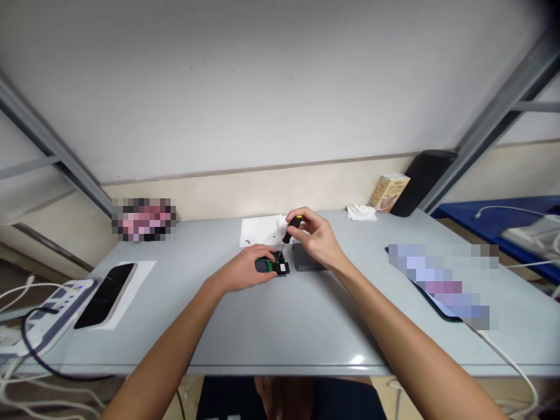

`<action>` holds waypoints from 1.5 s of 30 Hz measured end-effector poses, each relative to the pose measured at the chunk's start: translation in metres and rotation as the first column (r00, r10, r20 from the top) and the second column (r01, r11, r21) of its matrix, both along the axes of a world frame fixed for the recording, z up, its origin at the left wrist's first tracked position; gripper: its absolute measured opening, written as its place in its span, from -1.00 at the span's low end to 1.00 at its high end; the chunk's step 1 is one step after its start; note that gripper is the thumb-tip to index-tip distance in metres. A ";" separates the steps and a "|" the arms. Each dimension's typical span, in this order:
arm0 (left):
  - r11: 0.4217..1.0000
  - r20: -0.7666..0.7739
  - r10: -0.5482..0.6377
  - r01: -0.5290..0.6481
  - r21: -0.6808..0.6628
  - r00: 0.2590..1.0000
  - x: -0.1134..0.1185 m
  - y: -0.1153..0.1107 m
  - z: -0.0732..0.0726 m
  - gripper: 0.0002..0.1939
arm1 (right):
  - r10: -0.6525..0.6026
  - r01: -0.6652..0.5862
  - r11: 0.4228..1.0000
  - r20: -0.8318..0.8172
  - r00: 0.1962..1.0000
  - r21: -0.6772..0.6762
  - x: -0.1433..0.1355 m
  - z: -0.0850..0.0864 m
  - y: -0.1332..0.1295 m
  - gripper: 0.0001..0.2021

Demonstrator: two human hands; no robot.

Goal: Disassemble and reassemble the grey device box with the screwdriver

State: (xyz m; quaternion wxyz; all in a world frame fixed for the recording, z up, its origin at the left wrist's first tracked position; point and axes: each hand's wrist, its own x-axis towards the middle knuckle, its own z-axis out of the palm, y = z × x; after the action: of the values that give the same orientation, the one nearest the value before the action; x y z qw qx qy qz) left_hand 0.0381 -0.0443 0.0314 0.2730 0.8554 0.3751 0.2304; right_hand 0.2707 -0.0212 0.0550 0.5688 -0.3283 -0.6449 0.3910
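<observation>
My right hand (318,238) grips a small screwdriver (287,237) by its black handle with a yellow end. The thin shaft slants down to an opened electronic device (282,269), black with a green circuit board. Around the device's left side, my left hand (245,269) holds it against the table with thumb and fingers. Whether the screwdriver tip sits in a screw is too small to tell. A dark grey box (310,266) lies beside the device, partly behind my right hand. Behind them, tiny dark pieces (248,241), probably screws, rest on a white sheet (256,227).
On the left of the grey table (280,332) are a black phone (107,294) and a power strip (65,312) with cables. A pixelated device (440,289) with a white cable lies right. A tissue (361,212), a carton (390,192) and a black cylinder (422,182) stand at the back.
</observation>
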 end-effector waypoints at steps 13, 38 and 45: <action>1.000 0.009 0.014 -0.014 0.006 1.000 0.001 -0.001 -0.002 -0.86 | 0.109 -0.113 0.992 -0.069 0.992 -0.055 -0.001 0.006 -0.003 -0.72; 0.998 -0.002 0.055 -0.055 -0.037 0.998 0.001 -0.002 -0.002 -0.74 | -0.056 0.045 0.997 -0.192 0.980 -0.065 -0.026 -0.007 -0.010 -0.76; 0.990 -0.020 0.107 -0.108 -0.089 0.994 0.002 -0.005 0.003 -0.63 | -0.095 0.093 0.995 -0.140 0.986 -0.026 -0.028 -0.005 -0.015 -0.84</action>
State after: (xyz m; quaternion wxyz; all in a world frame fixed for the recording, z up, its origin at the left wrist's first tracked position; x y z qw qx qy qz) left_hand 0.0402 -0.0489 0.0343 0.2956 0.8224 0.4329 0.2210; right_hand 0.2422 -0.0363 0.0501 0.6274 -0.3355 -0.5831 0.3922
